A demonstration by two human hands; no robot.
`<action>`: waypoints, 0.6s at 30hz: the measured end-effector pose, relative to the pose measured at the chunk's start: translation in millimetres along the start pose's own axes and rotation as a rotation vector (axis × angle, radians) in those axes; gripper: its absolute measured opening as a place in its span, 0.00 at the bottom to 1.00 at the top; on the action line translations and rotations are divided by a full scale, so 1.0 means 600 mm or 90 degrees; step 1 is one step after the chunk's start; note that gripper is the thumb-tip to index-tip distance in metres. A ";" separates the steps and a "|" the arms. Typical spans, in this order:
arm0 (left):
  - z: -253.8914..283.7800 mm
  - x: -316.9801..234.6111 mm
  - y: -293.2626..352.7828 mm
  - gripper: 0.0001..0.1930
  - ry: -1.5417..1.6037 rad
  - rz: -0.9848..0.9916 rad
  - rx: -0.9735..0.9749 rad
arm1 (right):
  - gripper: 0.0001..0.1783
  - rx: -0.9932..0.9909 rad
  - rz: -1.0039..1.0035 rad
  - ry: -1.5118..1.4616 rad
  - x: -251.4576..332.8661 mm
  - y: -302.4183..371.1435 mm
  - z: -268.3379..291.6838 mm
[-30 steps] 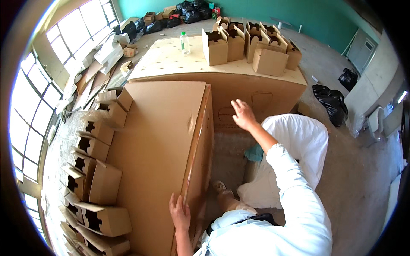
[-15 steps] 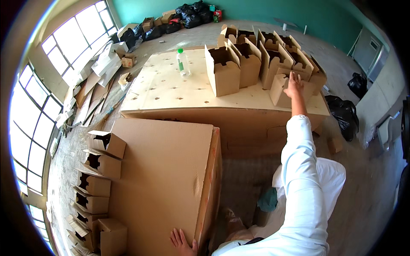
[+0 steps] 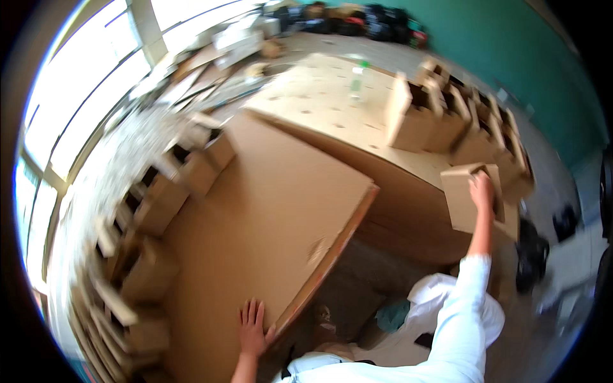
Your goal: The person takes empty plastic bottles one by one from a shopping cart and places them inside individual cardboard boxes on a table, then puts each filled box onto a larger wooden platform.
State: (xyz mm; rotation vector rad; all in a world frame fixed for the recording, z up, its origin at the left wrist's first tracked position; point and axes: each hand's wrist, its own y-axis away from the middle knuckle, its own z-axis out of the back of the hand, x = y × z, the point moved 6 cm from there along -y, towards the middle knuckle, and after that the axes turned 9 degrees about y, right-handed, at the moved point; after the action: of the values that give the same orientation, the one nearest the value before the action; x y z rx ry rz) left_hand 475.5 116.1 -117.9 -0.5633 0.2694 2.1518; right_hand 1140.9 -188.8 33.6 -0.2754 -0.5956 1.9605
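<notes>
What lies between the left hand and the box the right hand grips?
Head view: from left hand to small cardboard box in right hand run the flat cardboard sheet's corner and a floor gap.

Two bare hands, no gloves, rings or watch visible. Right hand (image 3: 481,189) at the end of a long white sleeve (image 3: 461,319), loose and softly creased, cuff ending at the wrist. Left hand (image 3: 253,328) with forearm uncovered as far as the lower edge shows. White clothing over torso and lap as well, bunched in folds. Blurred by motion, so no seams, buttons or markings on the fabric discernible.
</notes>
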 end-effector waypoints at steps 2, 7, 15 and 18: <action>-0.002 -0.013 0.014 0.38 0.010 -0.017 -0.039 | 0.10 -0.037 0.180 -0.263 0.071 0.044 0.058; -0.015 -0.059 0.082 0.21 0.148 -0.033 -0.121 | 0.19 0.001 0.197 -0.337 0.283 0.195 0.193; 0.055 -0.061 0.461 0.12 0.246 0.152 -0.419 | 0.16 0.291 0.759 -0.567 0.772 0.587 0.456; 0.069 -0.034 0.643 0.10 0.221 0.285 -0.496 | 0.19 0.287 0.904 -0.465 0.848 0.719 0.498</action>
State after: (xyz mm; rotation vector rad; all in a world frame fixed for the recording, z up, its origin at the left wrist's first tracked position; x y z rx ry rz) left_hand 164.4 -112.8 -76.0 -1.4362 -0.3150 2.5545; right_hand 445.1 26.0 97.6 0.4935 -0.3614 3.5455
